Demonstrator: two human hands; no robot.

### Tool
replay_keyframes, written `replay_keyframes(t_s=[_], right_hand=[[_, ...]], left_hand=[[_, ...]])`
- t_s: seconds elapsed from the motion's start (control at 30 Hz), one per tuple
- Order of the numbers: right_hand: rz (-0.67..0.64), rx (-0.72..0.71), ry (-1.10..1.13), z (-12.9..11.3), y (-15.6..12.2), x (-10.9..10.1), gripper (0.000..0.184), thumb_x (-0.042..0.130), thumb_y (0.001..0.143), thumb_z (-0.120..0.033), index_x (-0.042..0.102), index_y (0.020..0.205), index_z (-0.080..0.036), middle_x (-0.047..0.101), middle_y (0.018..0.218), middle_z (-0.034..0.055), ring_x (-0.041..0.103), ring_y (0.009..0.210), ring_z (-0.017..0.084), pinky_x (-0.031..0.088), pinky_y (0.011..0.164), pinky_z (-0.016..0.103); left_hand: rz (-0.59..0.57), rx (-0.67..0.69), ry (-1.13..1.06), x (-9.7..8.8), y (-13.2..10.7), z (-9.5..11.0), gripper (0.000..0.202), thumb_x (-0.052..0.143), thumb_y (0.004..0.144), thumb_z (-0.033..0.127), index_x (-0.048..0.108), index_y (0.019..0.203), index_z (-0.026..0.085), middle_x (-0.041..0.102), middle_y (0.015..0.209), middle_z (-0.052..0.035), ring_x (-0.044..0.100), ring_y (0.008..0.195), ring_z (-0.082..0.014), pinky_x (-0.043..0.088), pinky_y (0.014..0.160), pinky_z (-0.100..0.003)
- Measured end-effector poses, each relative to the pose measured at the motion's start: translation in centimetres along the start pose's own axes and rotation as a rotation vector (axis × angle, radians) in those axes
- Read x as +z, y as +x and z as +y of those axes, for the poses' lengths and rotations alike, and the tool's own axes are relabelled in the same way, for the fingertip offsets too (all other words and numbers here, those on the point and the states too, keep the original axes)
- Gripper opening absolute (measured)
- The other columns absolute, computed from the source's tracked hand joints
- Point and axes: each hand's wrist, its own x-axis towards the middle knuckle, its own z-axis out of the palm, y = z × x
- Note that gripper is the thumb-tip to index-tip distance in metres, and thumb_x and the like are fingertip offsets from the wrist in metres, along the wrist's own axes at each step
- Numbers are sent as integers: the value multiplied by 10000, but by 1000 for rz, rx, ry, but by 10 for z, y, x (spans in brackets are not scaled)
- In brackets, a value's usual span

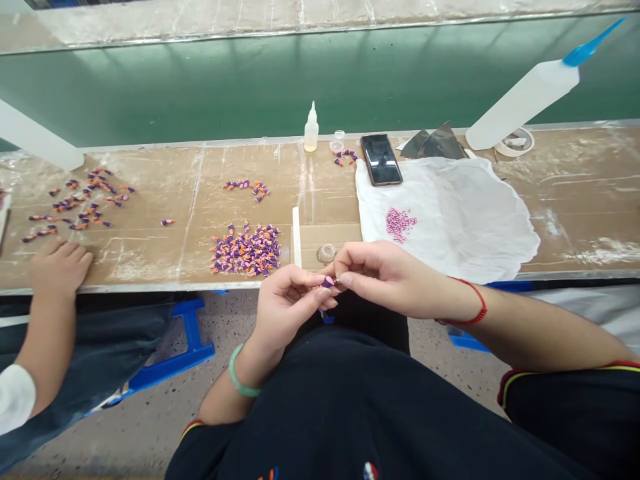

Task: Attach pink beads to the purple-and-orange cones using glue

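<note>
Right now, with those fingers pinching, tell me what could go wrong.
The small purple piece sits pinched between the left hand and right hand, right at the table edge, so a slip could drop it to the floor. The loose purple-and-orange pile lies close to that edge and might get knocked off.

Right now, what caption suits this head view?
Left hand and right hand pinch a small purple piece over a brown cardboard bench.

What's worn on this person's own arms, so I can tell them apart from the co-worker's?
Above the left hand, the wrist wears a pale green bangle. Above the right hand, a thin red cord bracelet circles the wrist. The black left sleeve and black right sleeve have yellow-and-red trim.
</note>
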Motion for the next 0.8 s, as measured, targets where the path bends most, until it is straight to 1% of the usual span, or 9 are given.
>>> replay_keyframes(t_s=[0.27, 0.4, 0.53, 0.7, 0.8], right_hand=[[32, -84, -133, 3, -4, 2, 123, 500, 906, -165, 531, 788, -186, 568, 670, -35, 464, 577, 78, 369, 532, 196], [53, -116, -184, 0, -5, 2, 125, 497, 892, -152, 534, 778, -184, 554, 653, -37, 456, 563, 75, 359, 521, 193], [70, -138, -233, -2, -6, 3, 117, 488, 889, -145, 556, 799, -179, 577, 654, -33, 468, 549, 75, 358, 510, 191], [82, -162, -277, -5, -6, 6, 116, 477, 888, -126, 545, 814, -183, 645, 705, -9, 538, 574, 86, 383, 535, 200], [89, -173, -286, -6, -5, 7, 126, 463, 893, -122, 540, 820, -188, 672, 740, 10, 570, 603, 100, 399, 562, 213]], left_hand=[[2, -9, 23, 2, -1, 4, 157, 875, 724, 228, 731, 763, 177, 761, 692, 11, 738, 559, -120, 623, 549, -156], [18, -8, 31, 3, -1, 5, 188, 890, 702, 255, 724, 742, 176, 756, 681, 9, 738, 557, -131, 627, 538, -169], [32, 15, 53, 4, -1, 3, 198, 894, 695, 264, 723, 735, 174, 754, 680, 6, 736, 552, -137, 627, 526, -179], [56, 49, 70, 7, 0, 3, 214, 896, 691, 291, 723, 730, 173, 757, 685, 1, 729, 539, -141, 625, 514, -194], [66, 42, 99, 7, 0, 3, 248, 900, 681, 327, 713, 723, 170, 747, 674, -3, 721, 527, -147, 623, 503, -214]])
